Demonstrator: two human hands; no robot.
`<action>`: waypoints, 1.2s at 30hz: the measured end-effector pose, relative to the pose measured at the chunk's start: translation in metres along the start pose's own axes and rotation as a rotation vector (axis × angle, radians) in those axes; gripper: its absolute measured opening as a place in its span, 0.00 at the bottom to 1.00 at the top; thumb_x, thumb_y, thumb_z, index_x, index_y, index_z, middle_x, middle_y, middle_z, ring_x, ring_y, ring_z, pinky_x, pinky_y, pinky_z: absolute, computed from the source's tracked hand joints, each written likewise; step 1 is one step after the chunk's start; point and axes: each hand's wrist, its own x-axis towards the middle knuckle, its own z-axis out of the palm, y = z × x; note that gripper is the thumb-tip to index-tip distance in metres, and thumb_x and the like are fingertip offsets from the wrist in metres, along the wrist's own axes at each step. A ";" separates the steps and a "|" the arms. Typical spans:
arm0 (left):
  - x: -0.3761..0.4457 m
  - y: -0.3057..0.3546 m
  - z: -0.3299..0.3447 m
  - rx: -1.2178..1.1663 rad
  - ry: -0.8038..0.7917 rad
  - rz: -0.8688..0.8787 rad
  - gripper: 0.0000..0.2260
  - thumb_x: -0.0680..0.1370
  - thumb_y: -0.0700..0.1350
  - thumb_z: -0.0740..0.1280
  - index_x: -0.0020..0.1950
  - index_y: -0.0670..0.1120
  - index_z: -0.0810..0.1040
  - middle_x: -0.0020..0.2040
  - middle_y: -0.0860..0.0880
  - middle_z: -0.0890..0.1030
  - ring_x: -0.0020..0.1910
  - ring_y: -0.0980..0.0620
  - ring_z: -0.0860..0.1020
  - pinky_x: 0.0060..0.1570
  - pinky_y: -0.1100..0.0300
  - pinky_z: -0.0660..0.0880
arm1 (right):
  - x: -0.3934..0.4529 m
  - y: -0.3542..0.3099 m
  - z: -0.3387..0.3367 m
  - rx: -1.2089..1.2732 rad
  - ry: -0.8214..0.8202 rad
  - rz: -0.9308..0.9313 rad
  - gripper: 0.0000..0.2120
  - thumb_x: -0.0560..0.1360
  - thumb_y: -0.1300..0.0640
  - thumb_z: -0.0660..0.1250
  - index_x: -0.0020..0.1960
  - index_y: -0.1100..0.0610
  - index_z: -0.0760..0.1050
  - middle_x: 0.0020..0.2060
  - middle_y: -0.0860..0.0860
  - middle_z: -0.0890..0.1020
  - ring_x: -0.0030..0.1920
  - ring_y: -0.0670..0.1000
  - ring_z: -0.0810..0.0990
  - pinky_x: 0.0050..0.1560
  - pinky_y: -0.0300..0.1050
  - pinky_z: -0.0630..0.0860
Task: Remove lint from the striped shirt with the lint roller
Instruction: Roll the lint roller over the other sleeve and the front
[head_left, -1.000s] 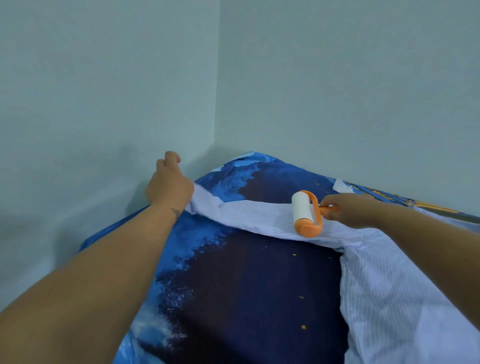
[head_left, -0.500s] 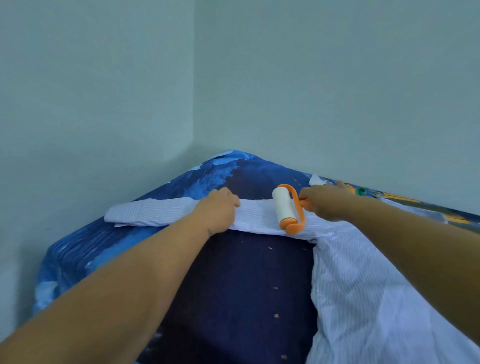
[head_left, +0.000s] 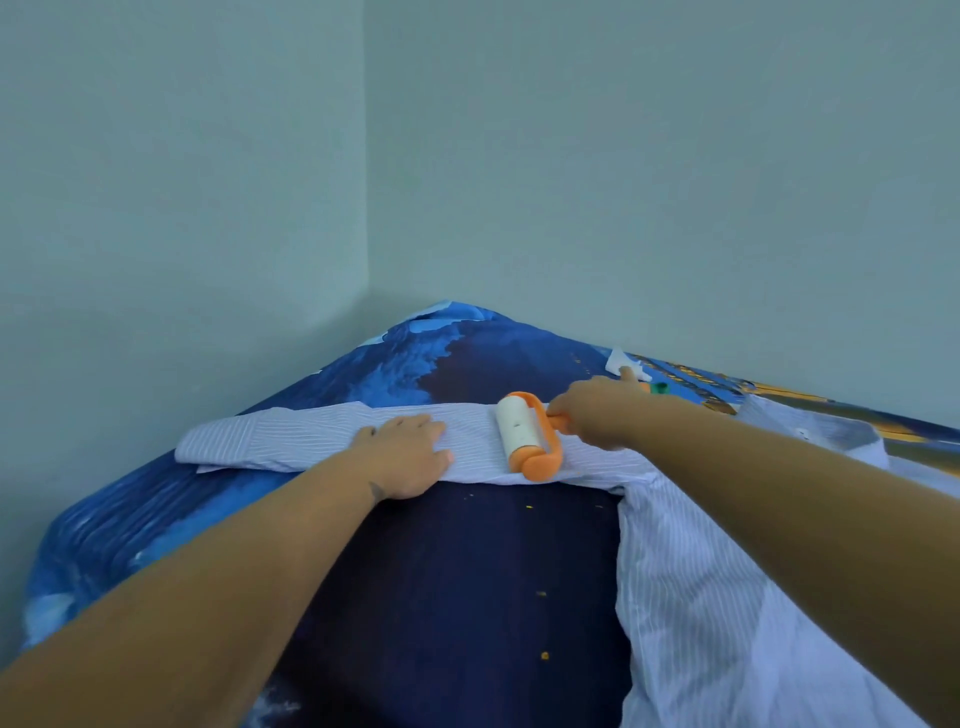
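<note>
The striped shirt (head_left: 691, 613), pale lilac with thin stripes, lies on the bed at the right, and its sleeve (head_left: 280, 439) stretches flat to the left. My left hand (head_left: 408, 454) rests flat on the middle of the sleeve, fingers spread, pinning it down. My right hand (head_left: 597, 415) grips the orange handle of the lint roller (head_left: 522, 434). The roller's white drum lies on the sleeve just right of my left hand.
The bed sheet (head_left: 441, 597), dark navy with blue wave print, fills a room corner; pale green walls (head_left: 208, 208) close it in at the left and back. Small yellow specks dot the sheet. A white scrap (head_left: 621, 361) and a green bit (head_left: 660, 387) lie behind my right hand.
My left hand let go of the raised sleeve end, laid the sleeve out flat to the left and now presses on its middle. The roller stays on the sleeve.
</note>
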 end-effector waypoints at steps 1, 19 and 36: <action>-0.002 -0.006 -0.003 -0.002 -0.001 -0.017 0.25 0.80 0.56 0.52 0.77 0.52 0.55 0.79 0.51 0.53 0.77 0.48 0.54 0.73 0.43 0.53 | 0.003 -0.008 -0.003 0.011 0.013 -0.022 0.18 0.73 0.69 0.55 0.40 0.46 0.68 0.37 0.44 0.71 0.48 0.53 0.70 0.66 0.71 0.54; -0.050 -0.106 -0.024 -0.072 0.404 -0.349 0.16 0.77 0.38 0.58 0.62 0.49 0.75 0.61 0.45 0.73 0.59 0.43 0.73 0.57 0.49 0.73 | 0.025 -0.152 -0.065 0.126 0.044 -0.203 0.12 0.76 0.67 0.55 0.52 0.53 0.71 0.47 0.51 0.72 0.49 0.55 0.69 0.59 0.58 0.65; -0.064 -0.110 -0.094 -0.544 0.682 -0.246 0.10 0.78 0.42 0.57 0.51 0.46 0.78 0.52 0.47 0.80 0.50 0.46 0.75 0.50 0.54 0.71 | 0.031 -0.250 -0.094 0.134 0.240 -0.338 0.12 0.77 0.63 0.58 0.58 0.56 0.74 0.53 0.52 0.79 0.45 0.55 0.74 0.42 0.50 0.66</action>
